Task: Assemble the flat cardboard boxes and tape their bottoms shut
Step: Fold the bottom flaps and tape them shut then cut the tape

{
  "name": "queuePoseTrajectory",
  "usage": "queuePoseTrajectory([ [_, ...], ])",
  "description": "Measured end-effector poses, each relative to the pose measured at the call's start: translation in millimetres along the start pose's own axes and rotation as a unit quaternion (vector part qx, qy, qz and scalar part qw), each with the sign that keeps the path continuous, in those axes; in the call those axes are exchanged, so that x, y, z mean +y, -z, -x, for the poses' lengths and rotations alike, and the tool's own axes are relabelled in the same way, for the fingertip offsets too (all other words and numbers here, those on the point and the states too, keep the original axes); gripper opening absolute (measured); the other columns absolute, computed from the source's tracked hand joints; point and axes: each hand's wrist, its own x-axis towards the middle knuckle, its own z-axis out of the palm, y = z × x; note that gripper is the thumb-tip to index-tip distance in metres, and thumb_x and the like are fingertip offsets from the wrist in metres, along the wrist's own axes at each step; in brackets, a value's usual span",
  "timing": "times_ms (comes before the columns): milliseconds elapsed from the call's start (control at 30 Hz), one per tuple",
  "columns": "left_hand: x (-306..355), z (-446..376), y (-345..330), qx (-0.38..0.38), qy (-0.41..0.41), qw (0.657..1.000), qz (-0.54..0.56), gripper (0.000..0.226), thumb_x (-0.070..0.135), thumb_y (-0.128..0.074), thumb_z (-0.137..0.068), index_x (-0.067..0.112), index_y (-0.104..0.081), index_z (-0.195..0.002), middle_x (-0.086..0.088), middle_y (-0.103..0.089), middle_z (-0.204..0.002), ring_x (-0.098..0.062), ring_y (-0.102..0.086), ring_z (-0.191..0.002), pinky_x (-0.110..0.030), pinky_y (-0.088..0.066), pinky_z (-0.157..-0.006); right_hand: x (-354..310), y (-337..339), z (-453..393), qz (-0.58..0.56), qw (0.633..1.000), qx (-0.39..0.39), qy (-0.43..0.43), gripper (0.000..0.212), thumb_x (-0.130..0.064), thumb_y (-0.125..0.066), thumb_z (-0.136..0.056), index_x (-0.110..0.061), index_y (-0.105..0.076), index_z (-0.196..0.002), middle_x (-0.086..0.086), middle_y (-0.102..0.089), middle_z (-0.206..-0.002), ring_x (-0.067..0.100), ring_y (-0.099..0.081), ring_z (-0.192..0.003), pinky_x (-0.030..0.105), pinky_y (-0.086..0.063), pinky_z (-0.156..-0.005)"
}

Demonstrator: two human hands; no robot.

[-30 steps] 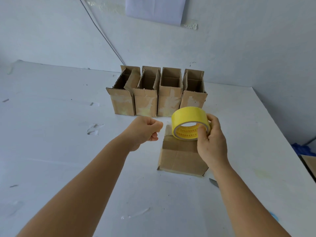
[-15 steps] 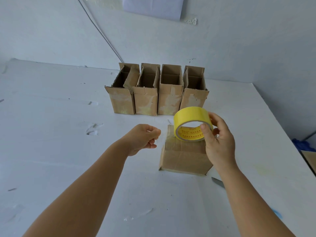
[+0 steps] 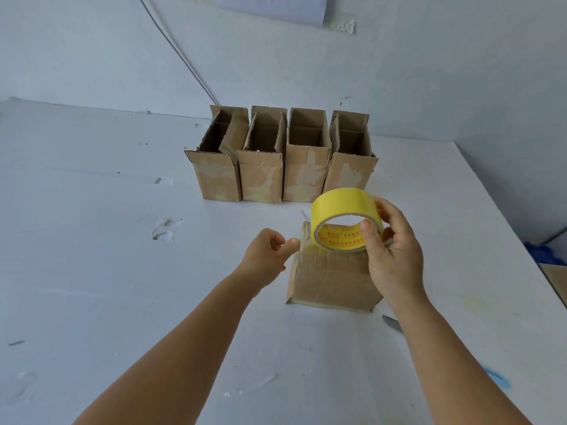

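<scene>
Gripping tape roll (image 3: 343, 207) between fingers (image 3: 369, 237) (right hand (image 3: 395, 256))

Two bare forearms enter from 6 o'clock, sleeveless as far as the frame edge. No watch, bracelet or glove on either wrist. Left hand (image 3: 266, 256) bare, no rings visible. Right hand (image 3: 395, 256) bare, no rings visible; its thumb shows a short, unpainted nail. No clothing in view.

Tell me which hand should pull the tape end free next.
Probably the left hand: it holds nothing and sits beside the tape roll, while the right hand already grips the roll above the box.
</scene>
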Motion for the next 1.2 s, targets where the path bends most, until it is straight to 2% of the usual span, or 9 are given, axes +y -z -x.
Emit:
queuePoseTrajectory([
  [133, -6, 18, -9, 0.106, -0.056, 0.986, -0.112, 0.002, 0.017, -0.053, -0.091, 0.017, -0.051, -0.091, 0.006, -0.055, -0.082, -0.015, -0.055, -0.08, -0.018, -0.039, -0.06, -1, 0, 0, -0.004, 1.0, 0.0, -0.008, 0.049, -0.053, -0.046, -0.084, -0.031, -0.05, -0.127, -0.012, -0.057, -0.111, 0.019, -0.058, -0.091, 0.019, -0.043, -0.068],
  [200, -5, 30, -12, 0.151, -0.112, 0.981, -0.056, 0.016, 0.015, -0.044, -0.096, 0.018, -0.055, -0.107, 0.006, -0.06, -0.102, -0.013, -0.058, -0.098, -0.017, -0.042, -0.075, -1, 0, 0, -0.006, 1.0, 0.0, -0.009, 0.047, -0.052, -0.046, -0.085, -0.032, -0.05, -0.127, -0.012, -0.057, -0.112, 0.019, -0.058, -0.093, 0.023, -0.045, -0.068],
  [333, 14, 57, -28, -0.049, -0.24, 0.968, 0.06, 0.034, 0.02, -0.041, -0.1, 0.037, -0.039, -0.129, 0.022, -0.049, -0.123, 0.016, -0.044, -0.112, -0.003, -0.032, -0.092, -2, -1, 1, -0.009, 1.0, -0.002, -0.019, 0.048, -0.053, -0.045, -0.083, -0.034, -0.049, -0.127, -0.013, -0.056, -0.111, 0.019, -0.058, -0.096, 0.032, -0.05, -0.074],
  [400, 11, 57, -32, -0.082, -0.275, 0.958, 0.033, 0.044, 0.018, -0.048, -0.096, 0.039, -0.032, -0.132, 0.018, -0.047, -0.128, 0.009, -0.043, -0.119, -0.008, -0.035, -0.094, -3, -1, 1, -0.009, 1.0, -0.007, -0.03, 0.048, -0.053, -0.045, -0.083, -0.035, -0.048, -0.128, -0.014, -0.055, -0.112, 0.019, -0.057, -0.098, 0.034, -0.05, -0.078],
  [600, 24, 26, -15, -0.07, -0.258, 0.953, -0.142, 0.102, 0.041, -0.076, -0.06, 0.027, -0.021, -0.146, 0.006, -0.036, -0.143, -0.013, -0.036, -0.132, -0.044, -0.039, -0.105, -7, -2, -4, -0.06, 0.996, -0.038, -0.056, 0.041, -0.046, -0.052, -0.089, -0.035, -0.045, -0.127, -0.002, -0.061, -0.12, 0.017, -0.06, -0.1, 0.029, -0.049, -0.076],
  [833, 38, 11, -7, -0.095, -0.251, 0.935, -0.231, 0.106, 0.039, -0.089, -0.056, 0.027, -0.031, -0.144, 0.005, -0.036, -0.142, -0.016, -0.038, -0.127, -0.043, -0.036, -0.108, -5, 20, -19, -0.193, 0.964, -0.157, -0.098, 0.048, -0.042, -0.071, -0.069, -0.041, -0.055, -0.114, 0.003, -0.059, -0.115, 0.022, -0.058, -0.106, 0.034, -0.052, -0.085],
  [1000, 43, 14, -2, -0.101, -0.243, 0.913, -0.313, 0.118, 0.043, -0.085, -0.06, 0.022, -0.012, -0.151, 0.005, -0.028, -0.149, -0.016, -0.031, -0.131, -0.039, -0.031, -0.111, -3, 66, -37, -0.242, 0.949, -0.181, -0.088, 0.043, -0.018, -0.071, -0.066, -0.037, -0.062, -0.103, -0.001, -0.055, -0.087, 0.008, -0.058, -0.076, 0.022, -0.049, -0.069],
  [1100, 45, 14, -1, -0.105, -0.247, 0.905, -0.33, 0.118, 0.046, -0.084, -0.06, 0.022, -0.012, -0.151, 0.006, -0.027, -0.149, -0.016, -0.031, -0.13, -0.041, -0.031, -0.111, -11, 84, -44, -0.207, 0.944, -0.244, -0.083, 0.036, -0.021, -0.07, -0.067, -0.032, -0.066, -0.101, -0.007, -0.059, -0.088, 0.002, -0.057, -0.075, 0.015, -0.046, -0.068],
  [1200, 43, 13, 0, -0.105, -0.239, 0.905, -0.336, 0.118, 0.047, -0.083, -0.061, 0.025, -0.01, -0.151, 0.009, -0.025, -0.149, -0.016, -0.031, -0.13, -0.042, -0.031, -0.111, -14, 93, -53, -0.063, 0.98, -0.176, -0.073, 0.018, -0.04, -0.069, -0.079, -0.026, -0.073, -0.089, 0.001, -0.069, -0.091, 0.014, -0.062, -0.086, 0.026, -0.045, -0.075],
])
